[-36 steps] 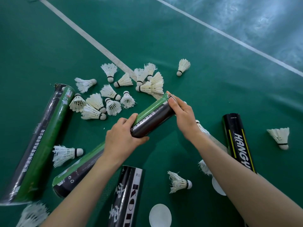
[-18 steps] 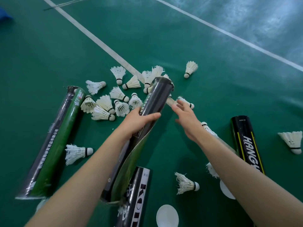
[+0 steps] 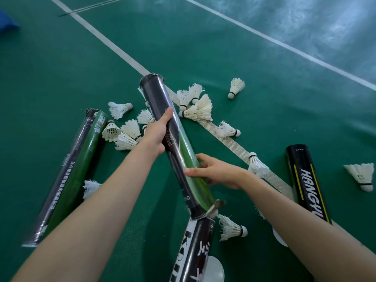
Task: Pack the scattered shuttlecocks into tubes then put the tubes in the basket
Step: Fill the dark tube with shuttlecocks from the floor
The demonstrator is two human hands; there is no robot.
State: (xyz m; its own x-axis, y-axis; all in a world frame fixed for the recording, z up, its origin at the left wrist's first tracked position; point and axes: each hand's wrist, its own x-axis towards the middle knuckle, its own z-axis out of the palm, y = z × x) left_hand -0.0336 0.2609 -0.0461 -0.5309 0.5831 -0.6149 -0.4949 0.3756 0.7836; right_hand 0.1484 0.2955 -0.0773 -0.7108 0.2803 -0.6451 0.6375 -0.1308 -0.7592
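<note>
Court floor [image 3: 223,47] | my left hand [image 3: 156,137] and right hand [image 3: 215,174] grip one tube [image 3: 160,98] | shuttlecocks [image 3: 199,110] lie scattered, packing seems barely begun

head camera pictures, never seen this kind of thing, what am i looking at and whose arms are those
No machine here. A person wears a wide-angle camera on the head, looking down, so the two bare arms are their own. The surface is a green court floor with white lines. Both hands hold one tube: the left hand grips it higher up, the right hand lower down. Three more lie on the floor: a green tube at left, a black tube at right, a lettered tube at the bottom edge. White shuttlecocks lie scattered around, and a white lid shows at the bottom. No basket is in view.
</note>
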